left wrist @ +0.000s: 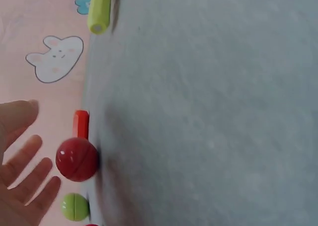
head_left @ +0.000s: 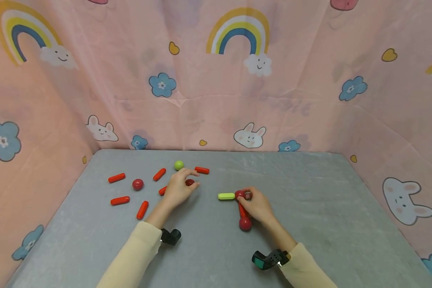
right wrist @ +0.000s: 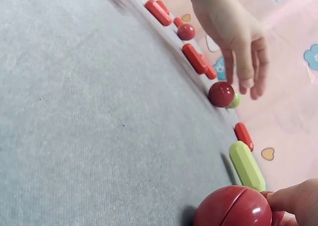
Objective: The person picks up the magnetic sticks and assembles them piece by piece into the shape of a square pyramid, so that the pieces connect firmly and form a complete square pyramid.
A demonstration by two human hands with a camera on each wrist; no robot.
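My left hand (head_left: 178, 187) hovers over the table with fingers spread, just beside a dark red ball (head_left: 189, 182). A gap shows between its fingers and that ball (left wrist: 77, 159) in the left wrist view. My right hand (head_left: 258, 206) pinches a red ball (head_left: 239, 195) between thumb and fingers. A light green rod (head_left: 226, 196) sticks out left from this ball. A red rod (head_left: 242, 211) runs from it toward me, ending at another red ball (head_left: 245, 223). That nearer ball (right wrist: 233, 208) looms large in the right wrist view, partly hiding the pinched one.
Several red rods (head_left: 120, 201) lie scattered on the left of the grey table (head_left: 327, 208), around another red ball (head_left: 138, 184). A green ball (head_left: 179, 165) sits behind my left hand, with a red rod (head_left: 202, 170) to its right. A patterned pink cloth (head_left: 201, 116) hangs behind the table.
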